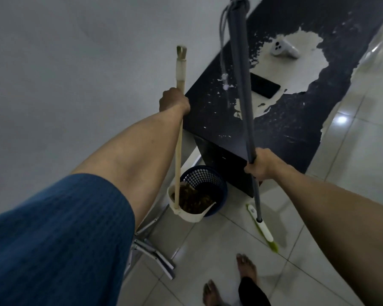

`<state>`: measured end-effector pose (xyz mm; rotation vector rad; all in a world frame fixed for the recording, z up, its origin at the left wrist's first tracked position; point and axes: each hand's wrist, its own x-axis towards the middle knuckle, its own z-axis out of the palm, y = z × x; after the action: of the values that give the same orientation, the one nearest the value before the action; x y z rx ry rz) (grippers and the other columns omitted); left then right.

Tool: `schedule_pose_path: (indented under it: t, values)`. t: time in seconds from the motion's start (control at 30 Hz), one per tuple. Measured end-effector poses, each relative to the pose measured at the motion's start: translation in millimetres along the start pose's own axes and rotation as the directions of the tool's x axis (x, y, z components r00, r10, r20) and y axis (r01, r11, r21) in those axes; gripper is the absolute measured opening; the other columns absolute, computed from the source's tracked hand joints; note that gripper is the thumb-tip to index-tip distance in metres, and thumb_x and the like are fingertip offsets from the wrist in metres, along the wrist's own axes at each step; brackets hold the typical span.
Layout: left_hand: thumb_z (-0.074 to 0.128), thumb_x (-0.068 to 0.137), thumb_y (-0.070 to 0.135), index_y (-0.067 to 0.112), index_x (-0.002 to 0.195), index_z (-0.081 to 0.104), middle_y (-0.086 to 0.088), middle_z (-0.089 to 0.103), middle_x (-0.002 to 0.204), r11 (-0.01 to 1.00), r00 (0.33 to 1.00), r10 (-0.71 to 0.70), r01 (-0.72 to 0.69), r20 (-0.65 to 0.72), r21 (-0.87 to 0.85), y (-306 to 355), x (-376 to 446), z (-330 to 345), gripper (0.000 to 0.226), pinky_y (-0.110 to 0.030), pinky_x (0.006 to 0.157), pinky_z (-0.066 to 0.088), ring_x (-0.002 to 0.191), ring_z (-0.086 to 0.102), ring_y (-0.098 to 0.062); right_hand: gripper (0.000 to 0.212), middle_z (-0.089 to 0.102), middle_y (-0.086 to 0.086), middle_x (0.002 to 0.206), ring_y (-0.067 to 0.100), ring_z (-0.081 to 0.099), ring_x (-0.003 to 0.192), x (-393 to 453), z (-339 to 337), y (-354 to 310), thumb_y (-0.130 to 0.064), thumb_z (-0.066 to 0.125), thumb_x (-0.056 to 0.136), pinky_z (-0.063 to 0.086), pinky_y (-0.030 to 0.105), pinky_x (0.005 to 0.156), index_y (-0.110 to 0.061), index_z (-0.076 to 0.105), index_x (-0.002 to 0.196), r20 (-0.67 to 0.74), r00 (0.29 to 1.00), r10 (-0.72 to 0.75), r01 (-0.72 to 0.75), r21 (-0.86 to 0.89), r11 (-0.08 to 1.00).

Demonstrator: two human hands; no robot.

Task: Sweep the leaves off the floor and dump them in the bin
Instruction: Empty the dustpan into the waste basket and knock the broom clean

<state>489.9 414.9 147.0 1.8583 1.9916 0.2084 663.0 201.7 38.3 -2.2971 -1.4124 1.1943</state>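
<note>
Standing by the wall is a black table [274, 120] with worn white patches, and a phone [264, 88] and a white controller [284, 48] lie on top. Below its end sits a dark blue bin [217, 184]. A cream dustpan [192, 214] full of brown leaves [192, 200] tips against the bin. The left hand [174, 102] grips the dustpan's long stick. The right hand [261, 166] grips the grey broom [241, 85], its green bristles on the floor

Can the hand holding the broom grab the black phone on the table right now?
Probably not as it is. The right hand is wrapped around the broom handle, so it isn't free. The phone lies uncovered on the table, farther along.
</note>
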Motion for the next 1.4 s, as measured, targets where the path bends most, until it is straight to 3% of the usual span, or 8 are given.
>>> schedule_pose_path:
  t: [0.07, 0.13, 0.37, 0.6, 0.83, 1.17, 1.4]
  values:
    - [0.058, 0.092, 0.023, 0.005, 0.126, 0.061, -0.014, 0.064, 0.124, 1.0, 1.0, 0.011, -0.011, -0.002, 0.017, 9.9, 0.4, 6.9, 0.038, -0.041, 0.088, 0.059, 0.105, 0.069, -0.035, 0.018, 0.066, 0.01, 0.086, 0.03, 0.067, 0.075, 3.2, -0.6, 2.0, -0.024, 0.07, 0.081, 0.048, 0.03, 0.055, -0.018, 0.053, 0.08, -0.006, 1.0, -0.021, 0.021, -0.03, 0.999]
    - [0.059, 0.091, 0.022, 0.006, 0.126, 0.061, -0.014, 0.064, 0.124, 0.999, 1.0, 0.016, -0.016, -0.003, 0.035, 19.3, 1.4, 11.7, 0.038, -0.042, 0.087, 0.06, 0.106, 0.068, -0.036, 0.017, 0.065, 0.01, 0.087, 0.031, 0.066, 0.077, 5.3, -1.6, 6.0, -0.024, 0.07, 0.082, 0.042, 0.028, 0.056, -0.016, 0.055, 0.085, -0.004, 1.0, -0.022, 0.022, -0.031, 0.999]
    - [0.061, 0.091, 0.018, 0.004, 0.122, 0.062, -0.015, 0.066, 0.116, 0.995, 1.0, 0.028, -0.028, -0.008, 0.096, 29.5, 6.6, 24.4, 0.034, -0.04, 0.083, 0.061, 0.098, 0.071, -0.034, 0.024, 0.067, 0.014, 0.099, 0.034, 0.068, 0.085, 4.9, -8.5, 20.9, -0.023, 0.071, 0.085, 0.056, 0.039, 0.071, -0.011, 0.06, 0.103, -0.008, 0.999, -0.031, 0.031, -0.021, 0.999]
    - [0.06, 0.09, 0.018, 0.004, 0.115, 0.066, -0.014, 0.069, 0.111, 0.988, 0.998, 0.063, -0.061, -0.015, 0.145, 32.2, 5.9, 32.0, 0.029, -0.039, 0.081, 0.062, 0.092, 0.072, -0.033, 0.022, 0.069, 0.019, 0.103, 0.04, 0.07, 0.095, 0.6, -13.0, 25.1, -0.021, 0.07, 0.087, 0.06, 0.046, 0.084, -0.014, 0.054, 0.1, 0.004, 0.999, -0.048, 0.049, -0.023, 0.999]
    - [0.06, 0.092, 0.02, 0.006, 0.113, 0.065, -0.013, 0.069, 0.107, 0.991, 0.996, 0.07, -0.064, -0.05, 0.115, 36.9, 10.7, 33.2, 0.026, -0.039, 0.077, 0.062, 0.087, 0.072, -0.032, 0.019, 0.068, 0.012, 0.091, 0.036, 0.071, 0.088, -0.5, -10.2, 30.9, -0.021, 0.07, 0.087, 0.061, 0.045, 0.081, -0.019, 0.053, 0.093, 0.004, 0.998, -0.062, 0.062, -0.021, 0.998]
    - [0.056, 0.09, 0.022, 0.009, 0.106, 0.067, -0.011, 0.069, 0.102, 0.983, 0.988, 0.144, -0.136, -0.06, 0.122, 26.7, 2.4, 46.6, 0.023, -0.038, 0.077, 0.062, 0.085, 0.071, -0.03, 0.021, 0.066, 0.012, 0.097, 0.036, 0.069, 0.087, -1.1, -10.0, 29.0, -0.022, 0.07, 0.087, 0.055, 0.039, 0.071, -0.018, 0.052, 0.097, -0.017, 0.999, -0.04, 0.04, 0.001, 0.999]
    - [0.053, 0.092, 0.022, 0.008, 0.11, 0.066, -0.011, 0.066, 0.108, 0.98, 0.98, 0.162, -0.146, -0.114, 0.132, 22.2, 3.6, 41.2, 0.027, -0.032, 0.074, 0.057, 0.09, 0.068, -0.03, 0.024, 0.065, 0.013, 0.102, 0.037, 0.067, 0.093, -1.5, -10.6, 33.3, -0.025, 0.07, 0.087, 0.055, 0.042, 0.076, -0.017, 0.055, 0.105, -0.026, 0.999, -0.022, 0.022, -0.001, 1.0]
